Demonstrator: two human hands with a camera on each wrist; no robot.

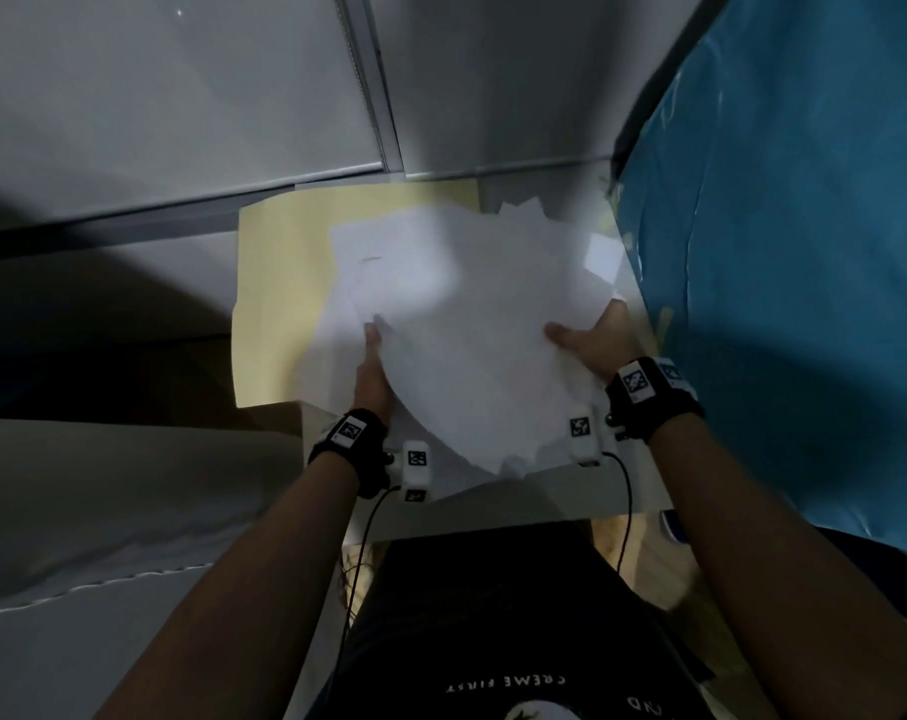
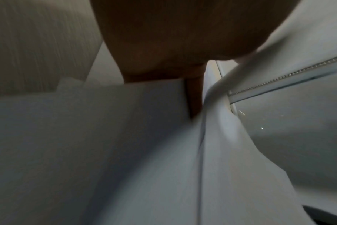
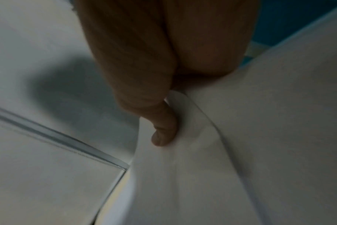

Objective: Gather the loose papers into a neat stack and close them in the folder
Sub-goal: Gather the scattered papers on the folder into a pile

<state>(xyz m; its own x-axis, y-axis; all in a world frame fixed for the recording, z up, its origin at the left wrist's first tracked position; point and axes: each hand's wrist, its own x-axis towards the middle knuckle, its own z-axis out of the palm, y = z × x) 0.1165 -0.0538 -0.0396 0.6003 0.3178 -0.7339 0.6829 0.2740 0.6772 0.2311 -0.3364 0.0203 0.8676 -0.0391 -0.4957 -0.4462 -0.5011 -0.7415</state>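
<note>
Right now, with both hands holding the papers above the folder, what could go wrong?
1. The papers are fanned unevenly; sheets may slip out between the left hand and the right hand.
2. The right hand's thumb presses a bend into them, which may crease.
3. The open folder overhangs its support.

Loose papers [image 1: 456, 324]: thin white paper, matt and smooth, bowed where gripped. Folder [image 1: 279, 283]: pale yellow card, matt, lying open at the far left corner of the surface [image 1: 493, 504], itself white and smooth. Blue cloth [image 1: 784, 262], creased, is noted along its right edge.
</note>
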